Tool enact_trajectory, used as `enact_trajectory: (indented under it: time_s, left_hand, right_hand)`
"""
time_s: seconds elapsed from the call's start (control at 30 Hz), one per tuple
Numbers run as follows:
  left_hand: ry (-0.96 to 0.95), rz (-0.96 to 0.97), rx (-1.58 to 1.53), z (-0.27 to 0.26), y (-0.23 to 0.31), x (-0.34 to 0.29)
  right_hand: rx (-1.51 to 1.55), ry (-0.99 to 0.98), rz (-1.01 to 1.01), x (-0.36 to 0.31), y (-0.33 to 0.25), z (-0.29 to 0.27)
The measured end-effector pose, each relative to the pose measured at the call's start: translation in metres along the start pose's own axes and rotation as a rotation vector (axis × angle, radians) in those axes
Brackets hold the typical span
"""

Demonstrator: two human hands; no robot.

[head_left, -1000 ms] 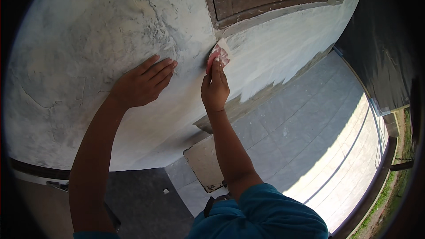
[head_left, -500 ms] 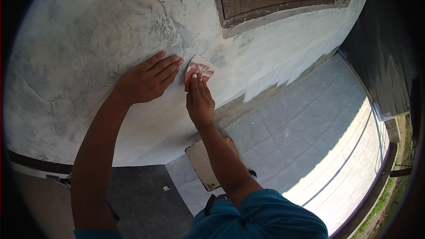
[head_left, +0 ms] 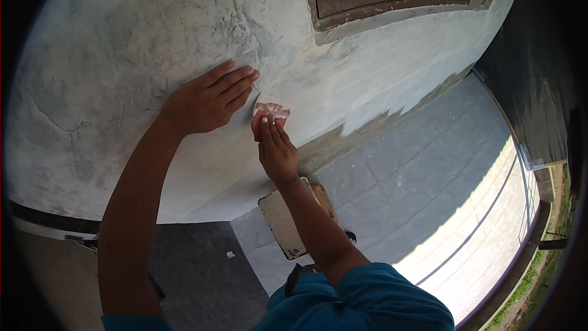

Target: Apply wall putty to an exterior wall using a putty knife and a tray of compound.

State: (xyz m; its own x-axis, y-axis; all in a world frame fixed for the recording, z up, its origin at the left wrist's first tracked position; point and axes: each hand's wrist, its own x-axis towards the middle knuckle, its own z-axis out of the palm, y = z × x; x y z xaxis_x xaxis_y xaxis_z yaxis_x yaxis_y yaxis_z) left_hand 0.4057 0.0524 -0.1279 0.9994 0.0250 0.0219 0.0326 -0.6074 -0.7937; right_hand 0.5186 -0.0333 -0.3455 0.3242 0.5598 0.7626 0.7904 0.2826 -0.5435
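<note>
Grip status — right hand (head_left: 277, 150) presses a small pinkish abrasive sheet (head_left: 272, 108) flat against the plastered wall (head_left: 110, 55) with extended fingertips, left hand (head_left: 205, 101) braced open just beside it; sheet judged light, thin and flexible — best held by fingertip pressure near its lower edge.

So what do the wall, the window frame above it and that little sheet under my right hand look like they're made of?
The wall looks like plaster or cement render, matt grey-white, with rough trowel marks and cracks. The window frame seems to be dark brown wood, with moulded edges and a worn finish. The small sheet pressed by the right hand looks like sandpaper or similar abrasive paper, pinkish and dusted white, though that is uncertain.
</note>
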Motion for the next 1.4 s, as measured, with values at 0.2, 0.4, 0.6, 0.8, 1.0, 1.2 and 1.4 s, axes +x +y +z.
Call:
enact_trajectory:
  time_s: [0.2, 0.4, 0.6, 0.8, 1.0, 1.2, 1.4]
  left_hand:
    - [0.009, 0.001, 0.058, -0.002, -0.001, -0.005]
    - [0.079, -0.007, 0.056, 0.001, 0.001, 0.001]
    - [0.097, -0.035, 0.058, 0.001, 0.002, -0.004]
    - [-0.002, -0.091, 0.028, -0.012, -0.003, -0.016]
    - [-0.046, -0.146, 0.037, -0.031, -0.016, -0.054]
    - [-0.016, -0.136, 0.058, -0.029, -0.015, -0.059]
    - [0.007, -0.126, 0.082, -0.024, -0.017, -0.062]
  right_hand:
    - [0.040, 0.067, 0.146, 0.013, 0.018, -0.054]
    - [-0.078, 0.217, -0.027, 0.071, 0.021, -0.024]
    - [0.027, 0.020, 0.050, -0.006, 0.022, -0.038]
    - [0.004, 0.271, -0.064, 0.088, -0.001, -0.066]
    - [-0.149, 0.162, -0.293, 0.071, 0.001, -0.023]
    - [-0.077, -0.048, -0.209, -0.035, 0.002, -0.003]
    - [1.092, 0.181, 1.026, -0.039, 0.005, -0.045]
